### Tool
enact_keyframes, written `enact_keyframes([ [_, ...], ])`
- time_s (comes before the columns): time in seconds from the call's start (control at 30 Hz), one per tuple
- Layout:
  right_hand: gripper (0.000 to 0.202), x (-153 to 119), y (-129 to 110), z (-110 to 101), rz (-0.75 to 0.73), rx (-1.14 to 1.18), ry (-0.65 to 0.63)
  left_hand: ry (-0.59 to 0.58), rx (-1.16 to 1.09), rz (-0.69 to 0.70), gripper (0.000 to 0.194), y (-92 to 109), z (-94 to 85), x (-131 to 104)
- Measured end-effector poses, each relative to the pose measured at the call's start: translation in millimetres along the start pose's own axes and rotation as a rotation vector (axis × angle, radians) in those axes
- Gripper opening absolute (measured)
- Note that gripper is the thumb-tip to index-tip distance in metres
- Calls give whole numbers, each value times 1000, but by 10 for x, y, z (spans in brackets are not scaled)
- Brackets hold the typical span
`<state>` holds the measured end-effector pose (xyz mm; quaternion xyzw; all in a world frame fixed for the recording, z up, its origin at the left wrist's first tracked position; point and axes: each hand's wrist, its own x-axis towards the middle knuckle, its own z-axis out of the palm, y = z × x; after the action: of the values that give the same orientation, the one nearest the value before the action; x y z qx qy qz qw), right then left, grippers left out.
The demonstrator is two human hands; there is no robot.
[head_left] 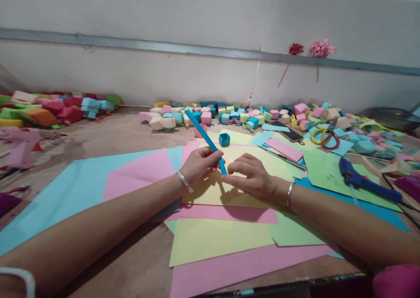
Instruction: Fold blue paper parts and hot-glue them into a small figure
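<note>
Paper boxes (206, 117) at upper centre look finished; the left hand (204, 163) pinches a straight blue strip (201, 131); the right hand (250, 175) half-curls, its grip unclear.

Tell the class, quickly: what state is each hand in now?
Left hand: closed, holding a blue paper strip.
Right hand: partly open at the strip's lower end; whether it touches cannot be told.

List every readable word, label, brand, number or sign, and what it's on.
None: no text can be read anywhere.
Blue paper strip in the left hand: no writing visible.
Blue glue gun: no legible marking.
Pink glue gun: too blurred to tell.
Scissors: too small to tell.
</note>
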<state>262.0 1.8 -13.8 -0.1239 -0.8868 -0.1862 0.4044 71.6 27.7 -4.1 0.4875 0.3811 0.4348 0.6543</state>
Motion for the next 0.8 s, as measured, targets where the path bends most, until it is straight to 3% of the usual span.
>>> enact_keyframes([
  [0.2, 11, -39, 14, 77, 52, -8, -6, 21, -19, -4, 32, 4, 3, 3],
  [0.43, 13, -30, 65, 55, 97, -18, 50, -171, -51, -44, 50, 66, 43, -107],
  [0.57, 11, 0, 67, 23, 80, -16, -1, -124, -16, -58, 51, 53, 34, -108],
  [0.8, 5, -26, 77, 69, 269, 72, 23, -77, 100, -8, 49, 34, 29, -89],
])
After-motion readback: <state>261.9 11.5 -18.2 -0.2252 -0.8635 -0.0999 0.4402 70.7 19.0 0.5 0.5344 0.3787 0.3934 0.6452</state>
